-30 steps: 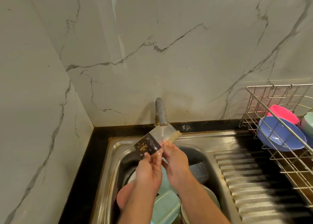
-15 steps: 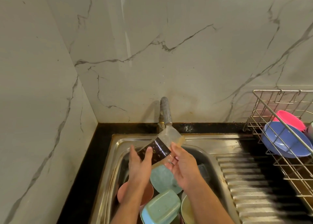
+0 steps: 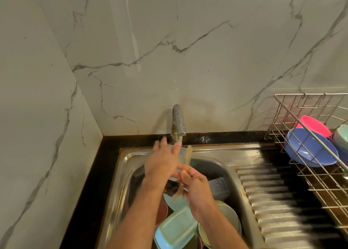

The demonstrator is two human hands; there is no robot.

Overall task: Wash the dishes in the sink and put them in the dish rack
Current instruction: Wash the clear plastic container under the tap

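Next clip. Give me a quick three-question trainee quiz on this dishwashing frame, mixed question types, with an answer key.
1. True or false: the clear container is held under the faucet, over the sink.
2. Which bowl lies nearest the sink in the dish rack? A) the pink bowl B) the blue bowl C) the pale green bowl
3. Fill in: the left hand lies with spread fingers on the container, while the right hand grips its ____ end.

Key
1. True.
2. B.
3. Lower, the end nearer the camera.
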